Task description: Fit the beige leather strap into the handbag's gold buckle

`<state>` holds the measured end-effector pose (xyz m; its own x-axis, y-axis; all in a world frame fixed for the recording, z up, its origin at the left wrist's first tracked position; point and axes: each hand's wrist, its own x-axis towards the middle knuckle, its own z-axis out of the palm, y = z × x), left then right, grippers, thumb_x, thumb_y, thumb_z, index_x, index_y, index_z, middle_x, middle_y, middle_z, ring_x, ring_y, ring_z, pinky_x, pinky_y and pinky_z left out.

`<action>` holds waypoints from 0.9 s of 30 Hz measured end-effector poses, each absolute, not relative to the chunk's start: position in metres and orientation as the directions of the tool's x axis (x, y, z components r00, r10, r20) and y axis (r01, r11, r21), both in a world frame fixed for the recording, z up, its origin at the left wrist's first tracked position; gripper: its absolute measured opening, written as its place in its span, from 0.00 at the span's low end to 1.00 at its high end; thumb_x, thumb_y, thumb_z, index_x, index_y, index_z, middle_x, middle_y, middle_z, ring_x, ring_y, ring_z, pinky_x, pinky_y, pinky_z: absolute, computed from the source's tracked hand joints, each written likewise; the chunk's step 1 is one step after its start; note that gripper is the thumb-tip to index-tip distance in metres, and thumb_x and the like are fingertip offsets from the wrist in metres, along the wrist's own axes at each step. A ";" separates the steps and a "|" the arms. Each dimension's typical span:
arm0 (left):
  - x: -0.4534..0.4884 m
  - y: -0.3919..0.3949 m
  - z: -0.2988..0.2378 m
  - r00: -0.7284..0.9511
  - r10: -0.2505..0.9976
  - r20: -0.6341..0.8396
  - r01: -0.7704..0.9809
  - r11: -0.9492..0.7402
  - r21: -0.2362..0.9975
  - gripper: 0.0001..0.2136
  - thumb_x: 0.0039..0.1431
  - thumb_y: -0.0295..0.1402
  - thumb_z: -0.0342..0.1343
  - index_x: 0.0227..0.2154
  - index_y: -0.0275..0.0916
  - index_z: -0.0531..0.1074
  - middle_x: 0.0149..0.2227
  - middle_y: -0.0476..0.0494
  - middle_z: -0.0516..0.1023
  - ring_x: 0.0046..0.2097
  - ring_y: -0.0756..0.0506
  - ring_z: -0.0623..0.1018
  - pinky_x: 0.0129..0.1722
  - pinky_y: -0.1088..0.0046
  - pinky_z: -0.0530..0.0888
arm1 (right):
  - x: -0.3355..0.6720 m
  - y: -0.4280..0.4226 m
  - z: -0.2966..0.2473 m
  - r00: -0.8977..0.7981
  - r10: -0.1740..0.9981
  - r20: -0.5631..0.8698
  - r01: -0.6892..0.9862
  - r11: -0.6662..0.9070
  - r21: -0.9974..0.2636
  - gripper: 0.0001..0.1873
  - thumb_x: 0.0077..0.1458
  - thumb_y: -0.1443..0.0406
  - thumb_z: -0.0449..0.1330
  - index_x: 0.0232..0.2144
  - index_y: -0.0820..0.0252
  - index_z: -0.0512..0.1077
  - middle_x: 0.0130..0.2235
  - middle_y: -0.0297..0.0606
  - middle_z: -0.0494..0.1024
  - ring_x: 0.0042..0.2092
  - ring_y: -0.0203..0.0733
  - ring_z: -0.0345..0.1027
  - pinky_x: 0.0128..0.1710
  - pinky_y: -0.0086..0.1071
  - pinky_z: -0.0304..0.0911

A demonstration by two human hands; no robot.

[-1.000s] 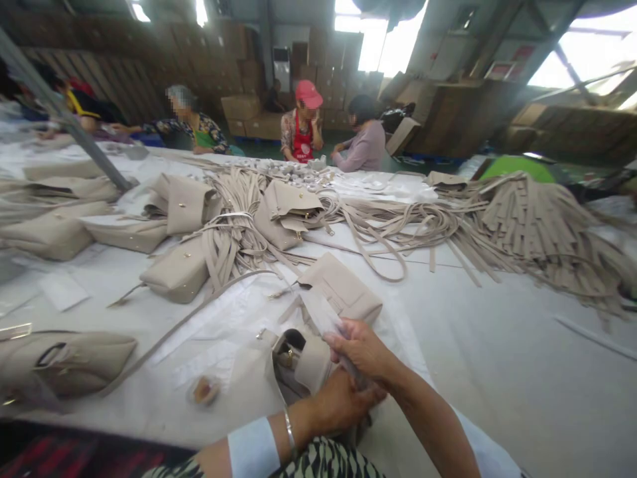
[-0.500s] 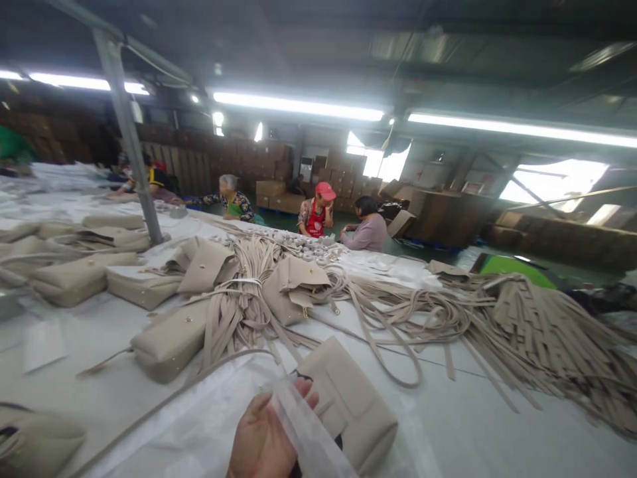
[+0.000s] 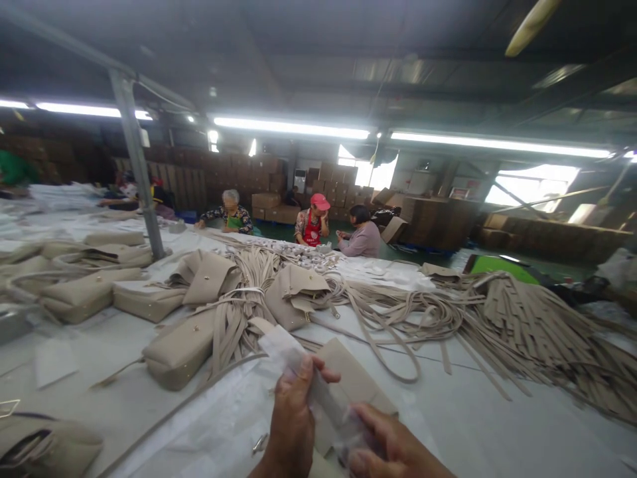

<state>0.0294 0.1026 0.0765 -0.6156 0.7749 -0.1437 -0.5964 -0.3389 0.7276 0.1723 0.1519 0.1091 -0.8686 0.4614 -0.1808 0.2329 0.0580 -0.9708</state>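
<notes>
My left hand (image 3: 293, 418) is closed around a strip of thin, translucent white wrapping (image 3: 283, 345), whose upper end sticks out past the thumb. Lower down, my right hand (image 3: 393, 445) pinches the other part of the strip; blur hides what, if anything, is inside it. Beneath both hands lies a flat beige bag (image 3: 361, 368), partly covered by them. Left of my left hand, a thin white sheet (image 3: 199, 418) is spread out, with a small metal clasp (image 3: 259, 443) near the wrist and a long beige strap (image 3: 164, 405) along its edge.
Several beige bags (image 3: 179, 348) lie on the left of the white table (image 3: 478, 425). A tied bundle of straps (image 3: 239, 305) sits mid-table; a large strap pile (image 3: 527, 318) is at right. A metal post (image 3: 137, 166) rises at left. Several people sit beyond.
My right hand has come into view and taken hold of the strip. My left hand has moved right and closed from a more open pose. The view has shifted slightly.
</notes>
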 end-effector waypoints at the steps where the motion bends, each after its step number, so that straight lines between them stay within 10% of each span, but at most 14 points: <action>1: 0.030 0.098 0.078 -0.611 0.781 -0.127 -0.579 -0.332 0.745 0.18 0.48 0.46 0.61 0.33 0.36 0.69 0.26 0.44 0.78 0.29 0.47 0.75 0.30 0.76 0.69 | 0.163 0.146 0.109 -0.873 0.447 -0.195 0.236 0.037 -0.971 0.31 0.41 0.40 0.59 0.33 0.61 0.66 0.26 0.34 0.70 0.25 0.34 0.62 0.24 0.24 0.56; 9: 0.007 0.066 0.094 -0.495 0.839 -0.226 -0.818 -0.362 0.447 0.16 0.47 0.46 0.61 0.29 0.36 0.71 0.22 0.45 0.75 0.29 0.45 0.76 0.39 0.66 0.72 | 0.154 0.121 0.104 -0.938 0.290 -0.188 0.212 0.055 -0.976 0.30 0.46 0.39 0.54 0.27 0.61 0.63 0.20 0.26 0.56 0.18 0.25 0.46 0.16 0.20 0.43; 19: 0.066 0.061 0.076 -0.525 0.850 -0.048 -0.526 -0.280 0.803 0.21 0.57 0.48 0.50 0.24 0.35 0.76 0.29 0.37 0.78 0.35 0.41 0.76 0.40 0.67 0.71 | 0.169 0.111 0.097 -0.867 0.372 -0.331 0.343 -0.037 -0.939 0.27 0.49 0.42 0.54 0.29 0.61 0.65 0.14 0.26 0.60 0.15 0.27 0.47 0.15 0.22 0.42; 23: 0.078 0.055 0.069 -0.430 0.902 0.047 -0.459 -0.263 0.849 0.19 0.57 0.48 0.50 0.29 0.37 0.77 0.33 0.38 0.79 0.39 0.40 0.76 0.44 0.65 0.70 | 0.190 0.132 0.104 -0.896 0.293 -0.332 0.363 0.054 -0.930 0.25 0.50 0.45 0.56 0.29 0.63 0.70 0.22 0.35 0.68 0.22 0.34 0.59 0.23 0.26 0.56; 27: 0.078 0.057 0.059 -0.522 0.840 0.150 -0.271 -0.329 0.905 0.15 0.58 0.44 0.52 0.28 0.37 0.76 0.34 0.38 0.77 0.40 0.41 0.75 0.46 0.65 0.68 | 0.199 0.160 0.127 -0.789 0.602 -0.118 0.361 0.299 -0.883 0.20 0.53 0.49 0.55 0.31 0.60 0.73 0.33 0.40 0.74 0.34 0.42 0.66 0.36 0.33 0.62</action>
<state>0.0778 0.0569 0.0593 -0.5218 0.8399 0.1495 -0.2709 -0.3293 0.9045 0.1994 0.1599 0.1274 -0.7894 0.6023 -0.1184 0.3608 0.2992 -0.8833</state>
